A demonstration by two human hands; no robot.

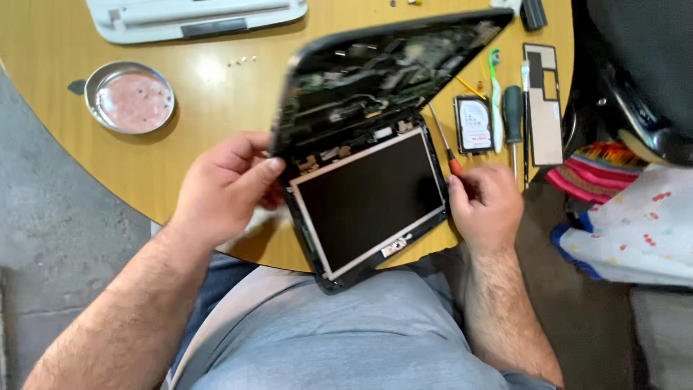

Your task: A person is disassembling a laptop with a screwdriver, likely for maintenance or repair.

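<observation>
both hands grip a dismantled laptop (364, 195) at the wooden table's (216, 94) near edge. left hand (227, 184) pinches the raised, blurred base half, thumb pressed to its edge. right hand (487, 202) is curled round the screen half's right side, also clasping a red-handled screwdriver (444, 144). a hard drive (474, 124) lies just beyond.

The left hand (227, 184) holds the raised base (375, 68) of an opened laptop at its left edge. The right hand (487, 206) grips a red-handled screwdriver (444, 141) beside the screen panel (368, 198). A metal dish (130, 96) stands on the round wooden table (216, 94).
</observation>
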